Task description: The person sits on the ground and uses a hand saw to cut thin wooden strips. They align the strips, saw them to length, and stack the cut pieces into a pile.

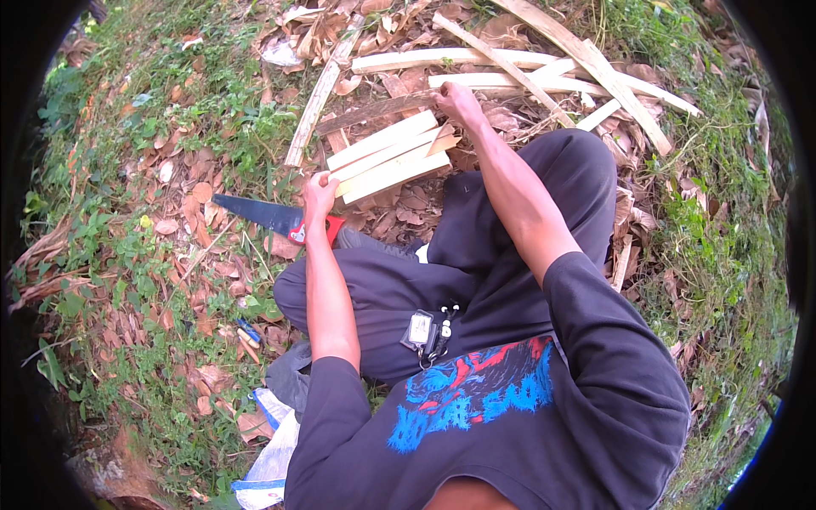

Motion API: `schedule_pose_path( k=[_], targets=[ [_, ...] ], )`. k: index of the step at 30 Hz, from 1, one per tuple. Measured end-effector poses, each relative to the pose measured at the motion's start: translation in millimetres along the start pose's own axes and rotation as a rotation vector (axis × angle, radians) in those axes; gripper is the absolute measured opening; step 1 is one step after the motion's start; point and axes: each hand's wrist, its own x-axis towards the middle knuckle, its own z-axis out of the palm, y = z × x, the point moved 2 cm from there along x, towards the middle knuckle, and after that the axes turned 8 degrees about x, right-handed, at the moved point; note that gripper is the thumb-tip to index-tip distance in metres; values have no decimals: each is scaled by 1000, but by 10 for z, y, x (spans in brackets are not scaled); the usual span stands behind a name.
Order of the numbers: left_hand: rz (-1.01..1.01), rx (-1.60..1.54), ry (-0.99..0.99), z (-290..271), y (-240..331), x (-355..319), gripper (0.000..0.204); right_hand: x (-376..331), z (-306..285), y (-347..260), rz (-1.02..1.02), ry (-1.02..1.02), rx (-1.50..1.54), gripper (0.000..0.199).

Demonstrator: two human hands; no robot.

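Several pale cut wooden slats point(387, 157) lie side by side in front of my crossed legs. My left hand point(318, 200) is closed, its thumb and fingers pinching the left end of one slat. Beyond them lies a darker brown wooden strip point(374, 113), tilted up to the right. My right hand point(459, 104) has its fingers closed at that strip's right end; the fingertips are partly hidden. Beside my left wrist rests a hand saw point(259, 212) with a red handle, its blade pointing left and the handle partly behind my forearm.
Long wooden strips point(595, 72) lie crossed at the far right. Another weathered strip point(323, 102) stands lengthwise at the far left. Dry leaves and grass cover the ground. A small blue-handled tool point(249, 330) and a white sack point(274, 450) are on my left.
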Motion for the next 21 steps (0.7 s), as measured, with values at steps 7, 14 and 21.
schedule_pose_path(
  k=[7, 14, 21],
  targets=[
    [15, 2, -4, -4, 114, -71, 43, -34, 20, 8, -58, 61, 16, 40],
    [14, -36, 14, -45, -43, -98, 42, -55, 98, -58, -47, 9, 19, 43],
    [101, -149, -27, 56, -119, 41, 34, 104, 32, -164, 107, -134, 804, 34]
  ],
)
